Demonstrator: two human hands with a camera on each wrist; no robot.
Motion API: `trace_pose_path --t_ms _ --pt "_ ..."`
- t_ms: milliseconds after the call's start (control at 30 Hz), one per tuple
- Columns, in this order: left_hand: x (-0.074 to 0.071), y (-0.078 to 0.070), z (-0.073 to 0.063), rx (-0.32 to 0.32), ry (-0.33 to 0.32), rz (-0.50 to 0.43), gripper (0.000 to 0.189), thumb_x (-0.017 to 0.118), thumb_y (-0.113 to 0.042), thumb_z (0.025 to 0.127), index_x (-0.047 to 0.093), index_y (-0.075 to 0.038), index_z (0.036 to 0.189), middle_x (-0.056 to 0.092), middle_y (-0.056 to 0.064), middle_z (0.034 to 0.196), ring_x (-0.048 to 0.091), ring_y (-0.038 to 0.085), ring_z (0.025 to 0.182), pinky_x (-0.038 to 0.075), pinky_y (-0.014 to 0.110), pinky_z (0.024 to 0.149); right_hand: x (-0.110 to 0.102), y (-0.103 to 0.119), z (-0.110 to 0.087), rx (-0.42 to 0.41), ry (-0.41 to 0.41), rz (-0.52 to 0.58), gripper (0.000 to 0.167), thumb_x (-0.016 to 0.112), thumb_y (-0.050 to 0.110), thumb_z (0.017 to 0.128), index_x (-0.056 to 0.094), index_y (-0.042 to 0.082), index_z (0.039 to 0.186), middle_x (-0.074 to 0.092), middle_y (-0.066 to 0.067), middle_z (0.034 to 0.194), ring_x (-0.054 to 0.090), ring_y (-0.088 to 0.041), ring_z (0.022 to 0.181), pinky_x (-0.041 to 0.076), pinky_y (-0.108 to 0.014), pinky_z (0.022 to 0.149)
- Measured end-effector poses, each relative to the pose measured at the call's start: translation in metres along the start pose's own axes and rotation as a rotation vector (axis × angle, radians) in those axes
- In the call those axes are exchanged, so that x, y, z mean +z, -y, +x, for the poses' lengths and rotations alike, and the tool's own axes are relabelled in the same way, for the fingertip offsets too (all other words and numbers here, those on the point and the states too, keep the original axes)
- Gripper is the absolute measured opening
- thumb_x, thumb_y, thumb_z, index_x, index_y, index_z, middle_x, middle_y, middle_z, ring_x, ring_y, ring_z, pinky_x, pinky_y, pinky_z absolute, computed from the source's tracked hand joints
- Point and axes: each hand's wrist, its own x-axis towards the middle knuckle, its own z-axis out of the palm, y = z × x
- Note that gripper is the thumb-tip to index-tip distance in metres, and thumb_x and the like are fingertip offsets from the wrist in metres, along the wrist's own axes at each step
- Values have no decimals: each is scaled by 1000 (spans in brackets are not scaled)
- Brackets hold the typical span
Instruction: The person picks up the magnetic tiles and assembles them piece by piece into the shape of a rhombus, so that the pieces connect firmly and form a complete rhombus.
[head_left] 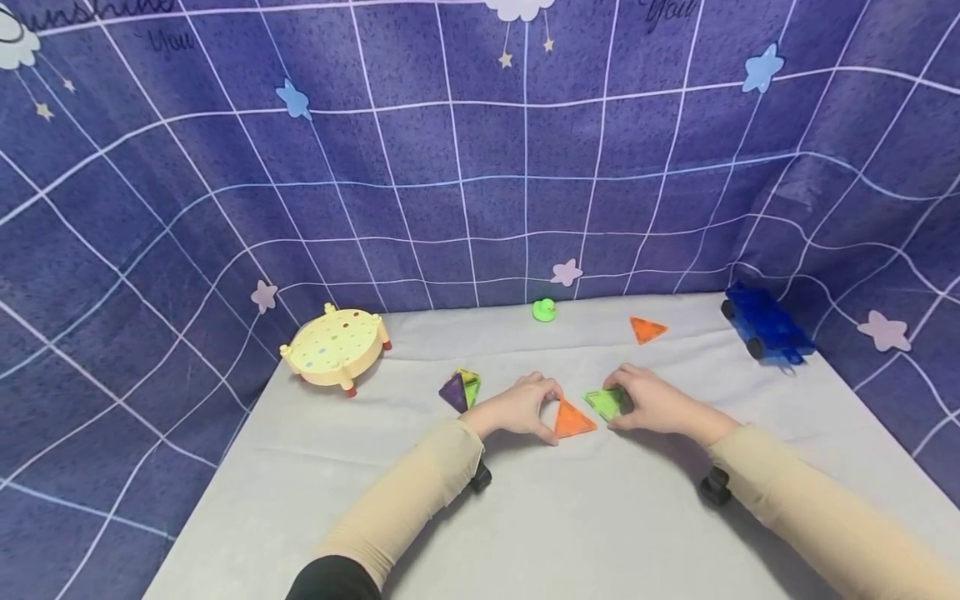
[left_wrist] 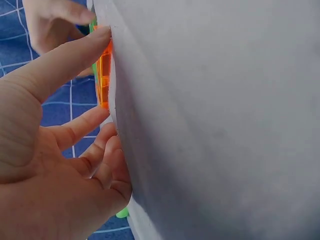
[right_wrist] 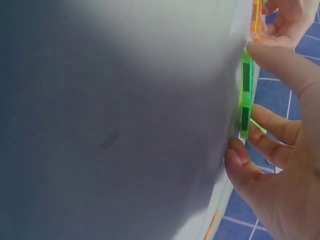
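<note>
In the head view my left hand pinches an orange triangular magnetic tile by its left side, thumb and index finger at two of its corners. The left wrist view shows this orange tile edge-on between those fingers. Opposite it, my right hand pinches a green triangular magnetic tile. Edge-on in the right wrist view, the green tile lies between thumb and index finger. Both tiles are at the tabletop, their points toward each other with a small gap between.
Left of the hands sits a purple, yellow and green tile shape. Farther back are another orange triangle, a green toy duck, a cream round toy with short legs and a blue toy car. A patterned curtain hangs behind.
</note>
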Motion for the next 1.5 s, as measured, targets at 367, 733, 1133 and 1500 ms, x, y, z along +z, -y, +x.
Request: trace_pose_path --t_ms 367,733,1133,1500 --pt "4 -3 1 -8 -26 36 65 93 -34 73 58 -12 124 54 4 116 48 18 104 42 27 93 10 7 20 -5 -52 116 57 92 9 72 64 -8 118 56 -17 112 60 -20 84 55 -35 77" --pt "5 -3 5 -68 -64 32 62 92 -33 73 58 -10 120 53 3 111 49 19 103 44 28 90 4 11 24 -43 -44 164 50 86 -6 74 65 -8 120 55 -17 117 67 -27 90 58 -37 83" --pt "3 2 9 -48 -60 39 83 91 -36 74 52 -7 142 53 6 120 48 22 108 44 31 95 8 15 31 -118 -89 72 52 84 -12 72 66 -6 121 52 -18 122 66 -27 88 57 -38 82" --pt "3 0 10 -43 -66 37 74 92 -36 73 54 -6 130 52 5 115 46 21 104 43 30 92 9 16 32 -136 -112 96 59 80 -19 70 64 -2 124 53 -15 121 65 -26 91 57 -39 84"
